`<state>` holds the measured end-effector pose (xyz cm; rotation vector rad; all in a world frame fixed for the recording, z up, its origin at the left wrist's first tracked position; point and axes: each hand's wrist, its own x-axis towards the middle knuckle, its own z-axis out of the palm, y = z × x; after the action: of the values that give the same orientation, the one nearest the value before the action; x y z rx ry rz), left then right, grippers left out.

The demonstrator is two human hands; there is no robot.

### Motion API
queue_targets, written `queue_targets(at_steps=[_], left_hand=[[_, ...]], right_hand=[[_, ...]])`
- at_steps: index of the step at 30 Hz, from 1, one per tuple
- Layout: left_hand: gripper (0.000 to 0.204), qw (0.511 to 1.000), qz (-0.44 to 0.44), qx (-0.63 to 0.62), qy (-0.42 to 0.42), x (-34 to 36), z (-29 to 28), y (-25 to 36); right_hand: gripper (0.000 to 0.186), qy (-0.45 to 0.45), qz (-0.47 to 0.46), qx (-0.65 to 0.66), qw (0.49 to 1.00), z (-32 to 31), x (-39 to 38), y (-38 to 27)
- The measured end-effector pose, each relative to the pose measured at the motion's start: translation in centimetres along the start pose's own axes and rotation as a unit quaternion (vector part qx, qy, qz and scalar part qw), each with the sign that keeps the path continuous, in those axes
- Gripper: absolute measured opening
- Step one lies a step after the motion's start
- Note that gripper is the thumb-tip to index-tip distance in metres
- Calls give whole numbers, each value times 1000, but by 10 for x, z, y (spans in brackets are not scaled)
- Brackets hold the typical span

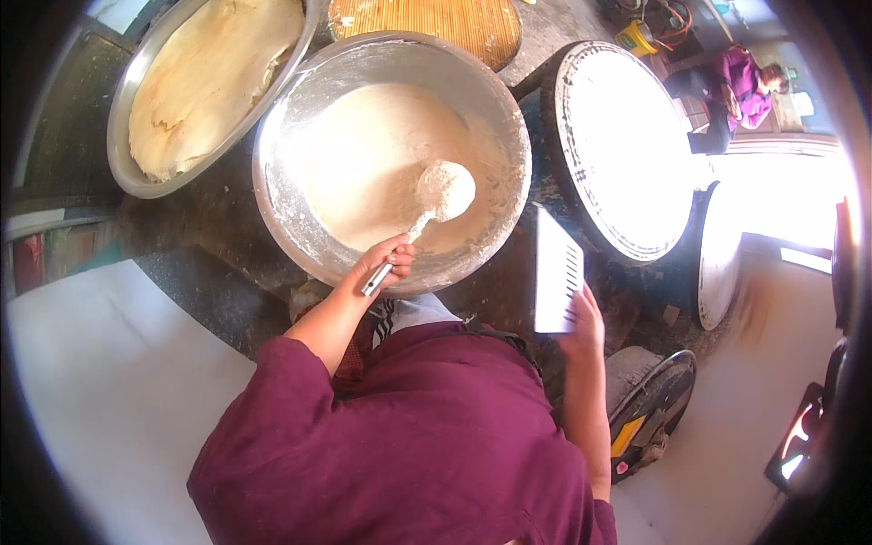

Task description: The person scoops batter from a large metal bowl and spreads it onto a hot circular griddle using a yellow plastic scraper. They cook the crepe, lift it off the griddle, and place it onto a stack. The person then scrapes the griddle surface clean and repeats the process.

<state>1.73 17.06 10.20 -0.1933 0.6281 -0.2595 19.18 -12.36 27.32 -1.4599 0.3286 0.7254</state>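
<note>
My left hand (391, 263) is closed round the metal handle of a ladle (446, 191). The ladle's bowl, coated in pale batter, sits over the right half of a large metal basin (277, 218). Thin, creamy batter (372, 154) lies in that basin, with smears up its inner wall. To the right of the basin, my right hand (586, 322) grips a white flat plate (554, 272) with a row of dark slots or marks along one side. Its exact kind is unclear. The plate stands tilted between the basin and a round griddle (627, 150), whose surface is washed out by glare.
Folded, pale flatbread-like sheets (209, 82) fill an oval metal basin (127, 173) at the far left. Behind the batter stands a round woven mat (436, 23). A second round, pale-topped thing (720, 259) is at the right. Another person (740, 86) in purple sits far right.
</note>
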Motion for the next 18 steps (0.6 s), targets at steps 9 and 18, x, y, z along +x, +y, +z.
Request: queue_targets(at_steps=[9, 18], left_hand=[[10, 998, 49, 25, -38, -23, 15, -3], [15, 974, 119, 191, 9, -66, 81, 2]], right_hand=[[39, -15, 13, 41, 999, 18, 11, -4], [42, -58, 30, 86, 994, -71, 28, 17]])
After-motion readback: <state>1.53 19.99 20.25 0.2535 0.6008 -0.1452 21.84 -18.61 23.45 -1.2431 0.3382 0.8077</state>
